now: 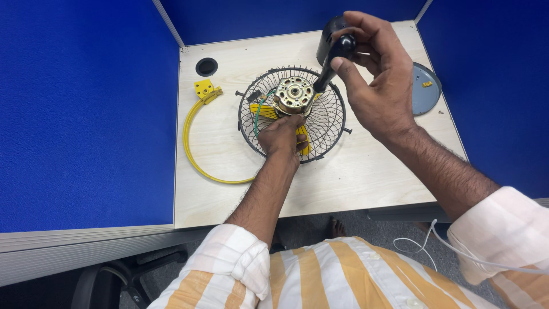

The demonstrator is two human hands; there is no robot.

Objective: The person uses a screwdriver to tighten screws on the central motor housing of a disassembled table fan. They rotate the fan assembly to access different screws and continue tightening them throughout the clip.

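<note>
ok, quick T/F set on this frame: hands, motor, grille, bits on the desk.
1. The right hand grips a black-handled tool over the fan motor. True.
2. The left hand lies flat on the bare desk, away from the grille. False: it rests on the black wire grille, right at the motor.
3. The motor sits at the middle of the wire grille. True.
4. The yellow ring is clipped around the grille. False: it lies apart on the desk, to the grille's left.
5. A grey round plate lies at the desk's right edge. True.
</note>
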